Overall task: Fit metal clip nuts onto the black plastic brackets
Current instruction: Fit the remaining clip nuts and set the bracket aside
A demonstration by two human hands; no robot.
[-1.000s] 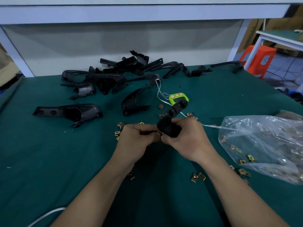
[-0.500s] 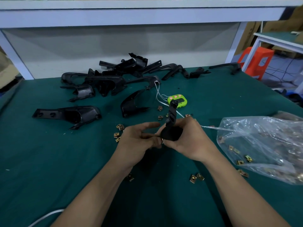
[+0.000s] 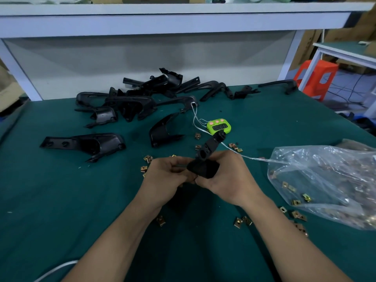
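Over the middle of the green table, my right hand [image 3: 227, 180] grips a black plastic bracket [image 3: 204, 161] by its wide lower end, its narrow arm pointing up and away. My left hand [image 3: 164, 178] meets it from the left, fingers curled against the bracket's lower edge, where a bit of brass metal shows between the fingertips. Whether that is a clip nut in a pinch is hard to tell. Loose brass clip nuts [image 3: 147, 159] lie scattered around both hands. Other black brackets [image 3: 140, 102] are heaped at the back.
A clear plastic bag [image 3: 325, 180] holding several clip nuts lies at the right. A green timer [image 3: 218, 125] with a white cord sits behind the held bracket. Single brackets lie at the left [image 3: 87, 143] and centre [image 3: 162, 131]. A white cable [image 3: 55, 269] crosses the near left corner.
The held bracket has tilted so its arm leans right again, and my left fingers have closed in against its lower edge after being spread half a second ago.
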